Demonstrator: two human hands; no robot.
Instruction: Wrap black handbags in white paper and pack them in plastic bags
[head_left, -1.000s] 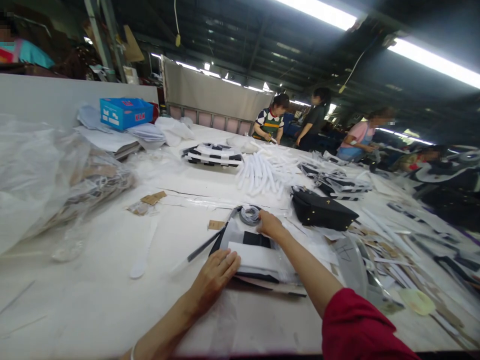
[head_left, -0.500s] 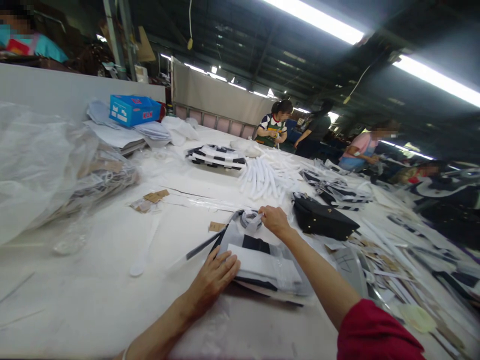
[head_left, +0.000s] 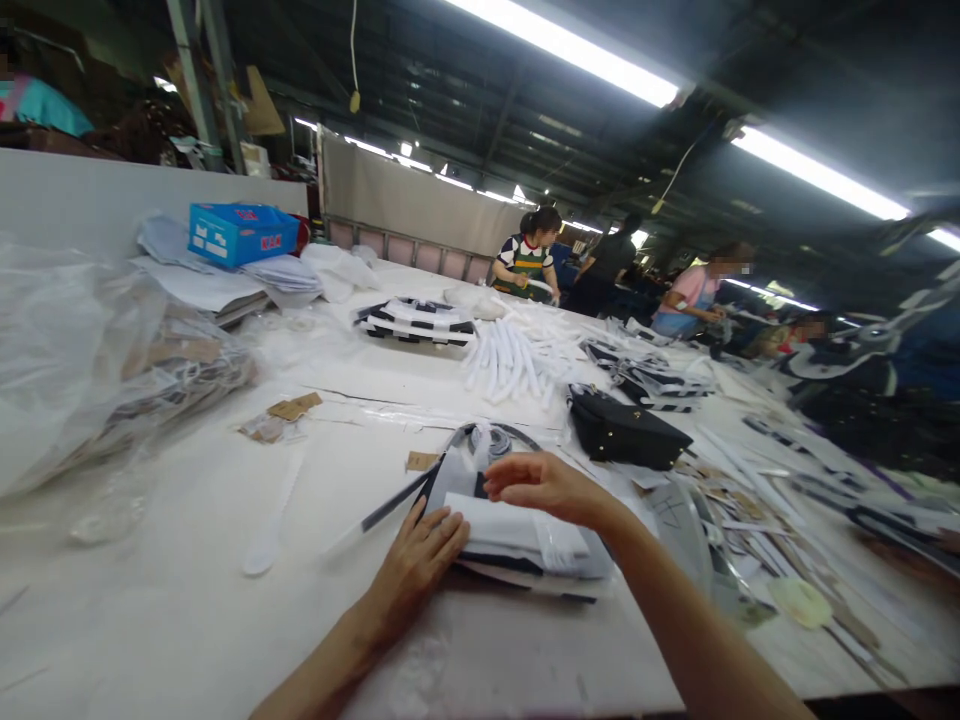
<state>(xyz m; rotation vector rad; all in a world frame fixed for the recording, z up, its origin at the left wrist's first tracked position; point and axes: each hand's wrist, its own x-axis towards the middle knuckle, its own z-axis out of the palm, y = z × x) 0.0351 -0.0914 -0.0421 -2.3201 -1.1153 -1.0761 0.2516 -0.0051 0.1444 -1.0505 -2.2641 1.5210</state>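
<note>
A flat black-and-white bag (head_left: 480, 563) lies on the white table (head_left: 187, 630) in front of me. Folded white material (head_left: 502, 525) rests on its face, with a clear, shiny wrap over the right part. My left hand (head_left: 427, 545) lies flat on the bag's left edge, fingers stretched out. Above the bag's upper part hovers my right hand (head_left: 544, 483), fingers extended and holding nothing. Just beyond those fingers a pale coiled strap (head_left: 491, 440) sits inside the dark handle. A dark strip (head_left: 394, 503) sticks out to the left, near a small brown tag (head_left: 421, 460).
A black bag (head_left: 630, 430) stands to the right, beside scattered scraps (head_left: 757, 530). White tubes (head_left: 502, 360) and a striped bag stack (head_left: 416, 322) lie farther back. Plastic-wrapped goods (head_left: 172, 370) and a blue box (head_left: 244, 233) occupy the left. Several people work beyond the table.
My right hand has let go of the pale strap and moved down toward me over the bag. My left hand stays on the bag's left edge. The view has shifted slightly.
</note>
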